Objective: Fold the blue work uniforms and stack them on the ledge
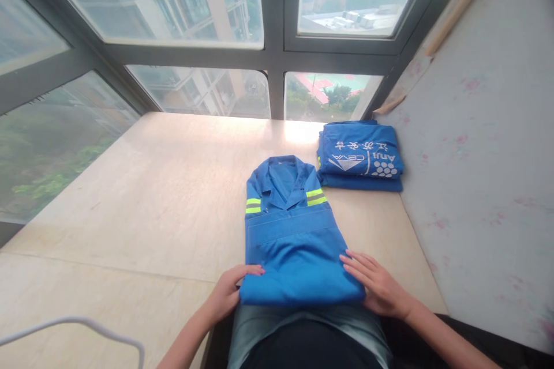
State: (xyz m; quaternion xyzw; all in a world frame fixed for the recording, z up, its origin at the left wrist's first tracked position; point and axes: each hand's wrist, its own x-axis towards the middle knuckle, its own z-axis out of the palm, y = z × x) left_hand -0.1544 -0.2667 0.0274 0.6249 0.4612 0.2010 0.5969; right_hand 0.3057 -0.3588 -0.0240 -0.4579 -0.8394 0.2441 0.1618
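"Jacket (294, 236): how many do you have in front of you in the head view?"

"You have one between your hands, blue and folded, collar at the far end. It lies at the near side of the pale tabletop (164, 196), with its near fold by your lap. Count two yellow-green and grey striped patches, one left and one right of the collar."

"And your two hands?"

"Your left hand (231, 288) is at the near left corner, digits over the top of the cloth; whether it is clamped on the fabric, you cannot tell from here. Your right hand (378, 282) lies open at the near right edge, fingers stretched over the cloth, slightly apart."

"What else can you count?"

"One folded blue pile (359, 153) on the far right, close to the collar end, with white lettering facing up; how many garments it has, you cannot tell. One white cable (104, 328) runs at the near left. You have six window panes (173, 0) in view beyond the tabletop, and one flowered wall (485, 144) on the right."
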